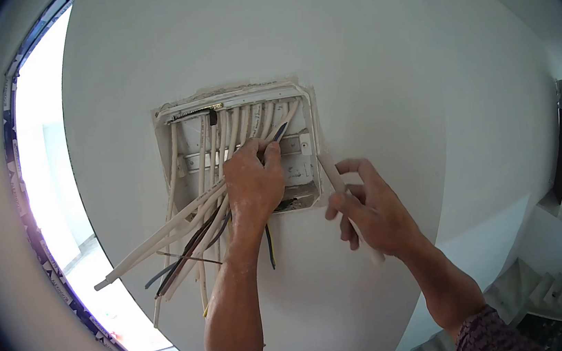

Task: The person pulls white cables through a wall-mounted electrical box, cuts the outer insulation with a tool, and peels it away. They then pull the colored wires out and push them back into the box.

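A recessed electrical box is set in the wall, with several white cables entering through its top. My left hand is in front of the box, its thumb and fingers pinched on one white cable. Just above the fingertips, dark inner wires show where that cable's sheath is parted. To the right of the box, my right hand is closed around a length of white cable sheath, which slants down behind the fingers. Whether this length joins the cable in my left hand cannot be seen.
Loose white cable ends and dark stripped wires stick out to the lower left. A green-yellow wire hangs below the box. At the left is a bright doorway; stairs descend at the lower right.
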Motion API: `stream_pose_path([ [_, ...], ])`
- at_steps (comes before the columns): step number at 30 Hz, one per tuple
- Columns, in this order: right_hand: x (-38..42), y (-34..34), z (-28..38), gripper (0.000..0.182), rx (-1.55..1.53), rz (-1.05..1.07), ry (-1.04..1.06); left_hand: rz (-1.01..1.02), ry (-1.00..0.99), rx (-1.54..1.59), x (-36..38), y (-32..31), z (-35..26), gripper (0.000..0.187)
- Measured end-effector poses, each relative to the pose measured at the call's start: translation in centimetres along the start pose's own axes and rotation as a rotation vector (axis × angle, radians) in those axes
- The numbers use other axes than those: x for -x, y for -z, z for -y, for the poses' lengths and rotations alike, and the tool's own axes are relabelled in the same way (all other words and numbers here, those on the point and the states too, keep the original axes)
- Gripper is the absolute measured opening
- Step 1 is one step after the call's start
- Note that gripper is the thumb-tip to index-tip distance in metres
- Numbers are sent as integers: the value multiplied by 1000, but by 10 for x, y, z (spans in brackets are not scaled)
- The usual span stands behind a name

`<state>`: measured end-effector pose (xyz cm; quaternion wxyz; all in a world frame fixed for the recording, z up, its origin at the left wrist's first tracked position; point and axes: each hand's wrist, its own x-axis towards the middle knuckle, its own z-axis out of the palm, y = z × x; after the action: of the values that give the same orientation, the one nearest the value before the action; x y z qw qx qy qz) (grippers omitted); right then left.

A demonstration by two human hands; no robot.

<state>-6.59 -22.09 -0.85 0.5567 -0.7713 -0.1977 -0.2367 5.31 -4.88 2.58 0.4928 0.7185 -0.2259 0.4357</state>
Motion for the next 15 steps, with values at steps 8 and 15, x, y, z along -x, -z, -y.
stream_pose_path([
  [8,-45,-20,24,37,147,-203,96,41,-13,130,-6,1,16,27],
  [15,-54,-35,28,41,155,-220,91,2,-67,137,-7,1,20,25],
])
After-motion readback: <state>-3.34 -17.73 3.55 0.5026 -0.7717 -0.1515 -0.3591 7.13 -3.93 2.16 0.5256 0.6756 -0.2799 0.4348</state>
